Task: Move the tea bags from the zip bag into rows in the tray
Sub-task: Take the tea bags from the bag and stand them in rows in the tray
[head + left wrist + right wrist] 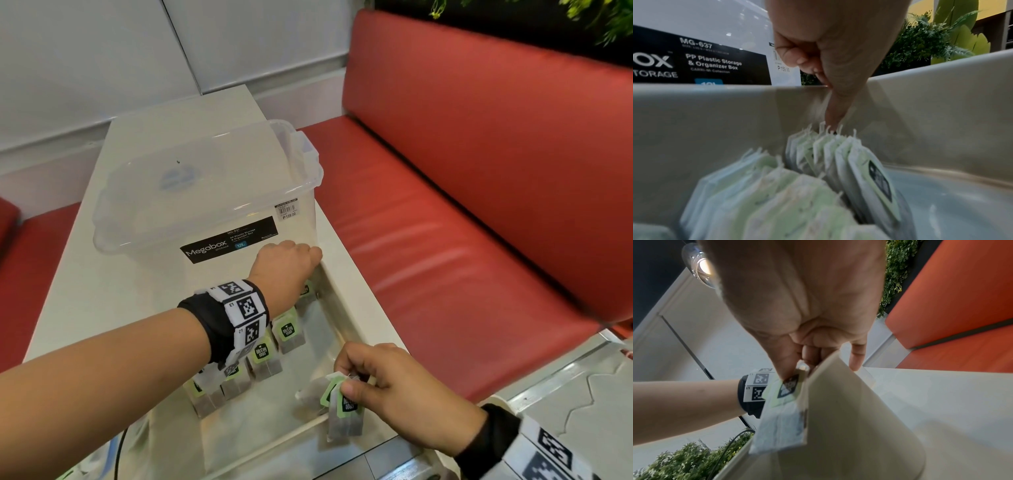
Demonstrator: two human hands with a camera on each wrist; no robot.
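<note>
A white tray (346, 310) sits on the table and holds tea bags (286, 331) with green tags, standing upright in rows (857, 162) along its left side. My left hand (291, 267) reaches to the tray's far corner. Its other fingers are curled, and its fingertips (832, 120) meet on the top of the farthest tea bag in the row. Over the tray's near right part, my right hand (347, 382) pinches a small bunch of tea bags (344, 411) by their tags (790, 386); the bags hang below it. I cannot make out the zip bag.
A clear lidded Megabox storage box (205, 192) stands right behind the tray's far wall (715, 113). A red bench (479, 171) runs along the table's right side. A black cable (120, 452) hangs at the near left edge. Plants (920, 42) are behind the bench.
</note>
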